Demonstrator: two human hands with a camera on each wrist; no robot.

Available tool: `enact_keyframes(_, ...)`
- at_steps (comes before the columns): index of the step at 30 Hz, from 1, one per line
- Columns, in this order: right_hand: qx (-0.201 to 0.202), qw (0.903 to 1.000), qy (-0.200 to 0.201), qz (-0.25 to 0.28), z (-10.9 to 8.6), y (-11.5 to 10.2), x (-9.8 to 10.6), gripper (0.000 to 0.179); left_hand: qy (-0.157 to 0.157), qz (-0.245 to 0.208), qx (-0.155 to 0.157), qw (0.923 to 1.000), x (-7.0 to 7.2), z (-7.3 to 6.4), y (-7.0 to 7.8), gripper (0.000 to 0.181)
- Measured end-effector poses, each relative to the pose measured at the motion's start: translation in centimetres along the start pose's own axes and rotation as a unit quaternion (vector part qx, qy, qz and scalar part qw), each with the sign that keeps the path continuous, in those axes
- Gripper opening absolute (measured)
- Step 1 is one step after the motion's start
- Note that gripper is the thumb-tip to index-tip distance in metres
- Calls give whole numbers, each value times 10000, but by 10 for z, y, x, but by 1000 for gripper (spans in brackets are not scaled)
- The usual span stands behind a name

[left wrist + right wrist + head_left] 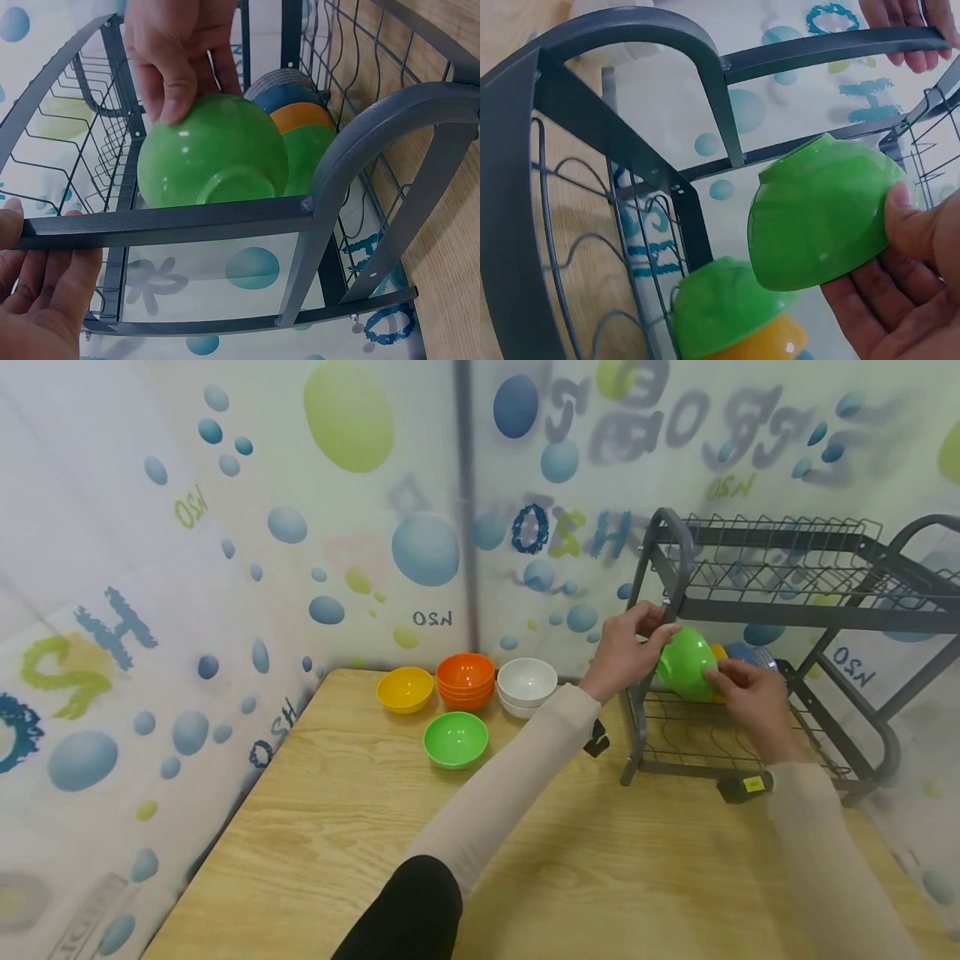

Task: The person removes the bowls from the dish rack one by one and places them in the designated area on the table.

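My right hand (752, 703) pinches a green bowl (686, 664) by its rim, thumb on the outer side. The bowl is tilted on its side within the lower level of a dark grey two-tier dish rack (795, 610). My left hand (628, 647) grips the rack's left side frame, thumb and fingers on either side of the bar (165, 223). Beyond the held bowl, a second green bowl (727, 304), an orange-yellow bowl (302, 117) and a blue bowl (285, 96) stand on edge in a row in the lower rack.
On the wooden table (360, 827), left of the rack, sit a yellow bowl (405, 690), stacked orange bowls (465, 681), stacked white bowls (527, 685) and a green bowl (455, 740). The rack's upper wire tier (780, 560) overhangs my hands. A patterned curtain (360, 552) stands behind.
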State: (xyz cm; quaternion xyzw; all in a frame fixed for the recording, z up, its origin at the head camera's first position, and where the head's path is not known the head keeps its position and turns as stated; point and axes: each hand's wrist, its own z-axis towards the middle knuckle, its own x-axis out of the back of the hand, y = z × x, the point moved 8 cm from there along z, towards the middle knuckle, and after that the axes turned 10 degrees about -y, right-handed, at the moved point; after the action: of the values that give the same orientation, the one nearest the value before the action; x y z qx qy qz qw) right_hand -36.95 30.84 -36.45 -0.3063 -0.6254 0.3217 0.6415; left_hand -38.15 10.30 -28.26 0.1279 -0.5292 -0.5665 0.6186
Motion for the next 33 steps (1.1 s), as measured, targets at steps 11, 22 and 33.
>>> enact_keyframes(11, 445, 9939, 504, -878, -27, -18, 16, 48, 46, -103, -218, 9997, -2, -1, 1, 19)
enact_keyframes(22, 1168, 9816, 711, -1331, -46, -31, 28, 37, 60, -202, -255, 9995, 1, -1, 0, 19)
enact_keyframes(33, 1770, 9655, 808, -1732, -68, -47, 34, 25, -142, -479, -131, 9987, 1, -2, -3, 18)
